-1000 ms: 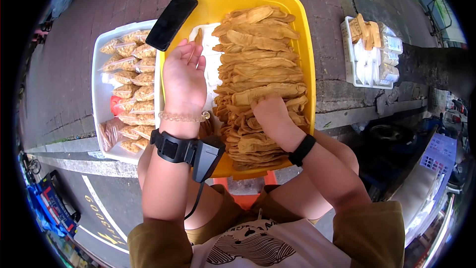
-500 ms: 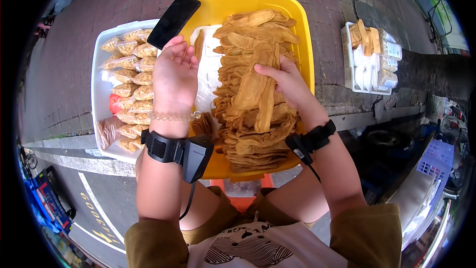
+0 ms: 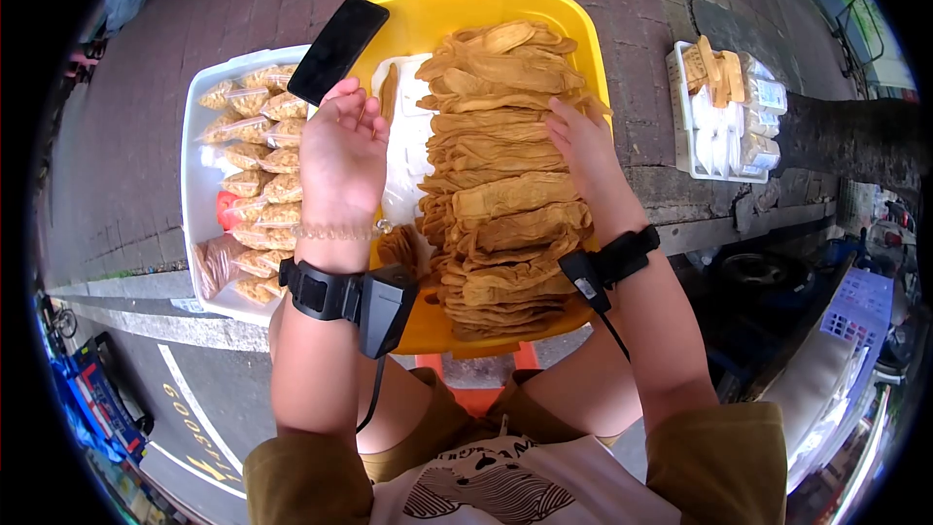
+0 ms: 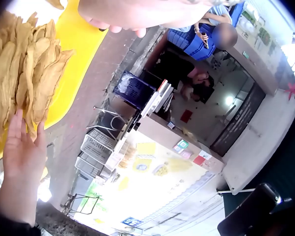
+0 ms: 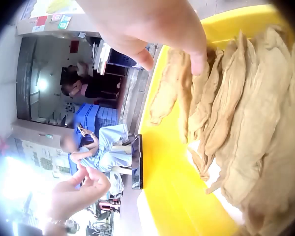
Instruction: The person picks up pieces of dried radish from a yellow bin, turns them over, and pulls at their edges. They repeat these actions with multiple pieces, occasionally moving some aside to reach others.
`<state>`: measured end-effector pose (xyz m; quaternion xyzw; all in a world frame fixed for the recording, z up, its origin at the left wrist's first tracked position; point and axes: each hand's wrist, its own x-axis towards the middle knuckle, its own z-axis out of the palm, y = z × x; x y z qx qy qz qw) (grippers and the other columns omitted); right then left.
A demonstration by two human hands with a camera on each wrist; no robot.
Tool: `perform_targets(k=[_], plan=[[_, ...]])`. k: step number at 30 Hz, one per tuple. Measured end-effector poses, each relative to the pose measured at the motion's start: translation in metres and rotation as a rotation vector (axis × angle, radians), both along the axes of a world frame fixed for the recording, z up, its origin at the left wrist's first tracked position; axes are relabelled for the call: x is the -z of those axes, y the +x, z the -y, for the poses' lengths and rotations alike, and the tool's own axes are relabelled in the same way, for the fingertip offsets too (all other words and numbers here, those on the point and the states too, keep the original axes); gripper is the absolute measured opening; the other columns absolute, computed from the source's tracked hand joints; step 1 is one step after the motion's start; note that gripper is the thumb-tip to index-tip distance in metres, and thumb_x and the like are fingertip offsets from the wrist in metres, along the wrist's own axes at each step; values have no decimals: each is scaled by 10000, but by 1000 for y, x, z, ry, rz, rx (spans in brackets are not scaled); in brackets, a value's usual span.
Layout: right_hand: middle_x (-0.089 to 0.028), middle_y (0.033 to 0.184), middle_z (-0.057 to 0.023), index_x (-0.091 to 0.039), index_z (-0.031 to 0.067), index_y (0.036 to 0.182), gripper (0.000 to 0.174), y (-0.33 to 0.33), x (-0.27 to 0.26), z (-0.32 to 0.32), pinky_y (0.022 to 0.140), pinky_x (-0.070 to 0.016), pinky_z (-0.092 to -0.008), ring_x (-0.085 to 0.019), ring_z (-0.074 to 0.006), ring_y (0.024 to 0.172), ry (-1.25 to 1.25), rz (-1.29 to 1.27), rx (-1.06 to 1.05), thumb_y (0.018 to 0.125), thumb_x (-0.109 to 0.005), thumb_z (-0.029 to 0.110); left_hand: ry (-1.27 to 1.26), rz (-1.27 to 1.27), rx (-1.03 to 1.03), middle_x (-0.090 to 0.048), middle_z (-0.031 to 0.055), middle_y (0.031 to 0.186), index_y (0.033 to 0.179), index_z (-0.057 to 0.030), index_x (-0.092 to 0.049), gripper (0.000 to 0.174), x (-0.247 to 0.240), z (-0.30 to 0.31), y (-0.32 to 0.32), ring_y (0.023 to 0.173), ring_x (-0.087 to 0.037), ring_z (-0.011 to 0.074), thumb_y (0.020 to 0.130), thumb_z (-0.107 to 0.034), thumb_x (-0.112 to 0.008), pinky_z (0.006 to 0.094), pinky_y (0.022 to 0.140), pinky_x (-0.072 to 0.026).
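Long, flat, wrinkled brown strips [image 3: 505, 151] lie stacked in rows in a yellow tub [image 3: 408, 10]. At the right-hand ends of the upper rows is my right hand [image 3: 595, 156], its thumb and fingers apart and the fingertips at the strips. In the left wrist view, the right hand [image 4: 23, 157] has its fingers straight against the strip ends. My left hand [image 3: 342, 160] is palm up over the tub's left side, fingers loosely bent and holding nothing. Its fingertips are just below a black phone [image 3: 338, 49] lying across the tub's corner.
A white tub [image 3: 199, 185] with several clear bags of brown pieces [image 3: 248, 126] adjoins the yellow tub on the left. White sheets [image 3: 403, 160] line the yellow tub beside the strips. A white basket [image 3: 685, 126] holding packs stands on the paving at the right.
The right hand first reached into the lower rows, then lifted some strips upright; now they lie back on the pile and the fingers are apart. The left hand shifted left, then stayed.
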<state>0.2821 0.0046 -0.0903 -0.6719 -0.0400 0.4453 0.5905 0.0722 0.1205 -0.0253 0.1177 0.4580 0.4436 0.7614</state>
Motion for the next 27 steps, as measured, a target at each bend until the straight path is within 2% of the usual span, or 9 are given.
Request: perform_targets(k=[5,8,10,11,13,17,22,23,27], plan=[[-450,1286,-153,-314,-30,1352,640,0,6,3,1015,-356,-325,-457,-232,1188,-71,19,-34,845,-635,193,-2,5,67,-501,23,900,1027,-74,-524,162,1,2,4,848,-483,146,866,-60,-511,255,789,-396],[-451,1307,-163,-367,-19,1343,610,0,8,5,1009,-362,-340,-454,-242,1199,-120,325,-296,832,-629,186,8,14,89,-499,24,898,1045,-73,-514,180,2,3,6,844,-480,148,865,-65,-515,255,786,-395],[-458,1308,-169,-471,33,1286,527,4,15,9,990,-378,-370,-452,-274,1206,-304,707,-672,796,-624,155,15,13,97,-499,25,896,1053,-72,-510,188,2,2,6,842,-480,148,865,-67,-516,255,785,-395],[-458,1308,-169,-471,33,1286,527,5,18,12,990,-378,-370,-452,-274,1206,-303,707,-670,796,-624,155,8,10,90,-500,26,901,1055,-71,-509,190,2,2,6,842,-482,148,866,-69,-517,254,785,-396],[-473,1286,-166,-538,82,1225,461,2,24,24,936,-421,-404,-448,-309,1202,-567,1159,-1176,772,-609,123,0,5,84,-502,28,905,1057,-70,-509,191,2,2,5,842,-485,147,866,-72,-518,254,784,-396],[-519,1149,-172,-596,54,1037,330,-13,19,36,920,-428,-452,-478,-334,1138,-496,1288,-1129,712,-596,109,7,47,120,-506,30,910,1059,-58,-507,192,0,0,3,845,-497,150,869,-83,-523,263,785,-406],[-440,1192,-153,-564,75,1092,565,-55,-9,28,873,-440,-438,-452,-315,1139,-502,1045,-1394,612,-779,282,0,101,204,-505,33,902,1057,-48,-508,190,2,0,3,844,-504,153,873,-90,-526,269,781,-417],[-401,1235,-154,-529,58,1141,741,-68,-10,31,845,-451,-424,-446,-305,1145,-602,1253,-1459,546,-828,383,2,104,218,-504,33,900,1055,-46,-509,187,3,0,3,842,-505,153,874,-91,-524,267,776,-418],[-439,1216,-161,-494,37,1178,746,-92,-11,42,833,-466,-417,-476,-294,1121,-542,1277,-1609,597,-801,390,6,97,236,-502,34,897,1050,-41,-511,184,5,-1,6,836,-504,152,875,-94,-521,261,768,-419]])
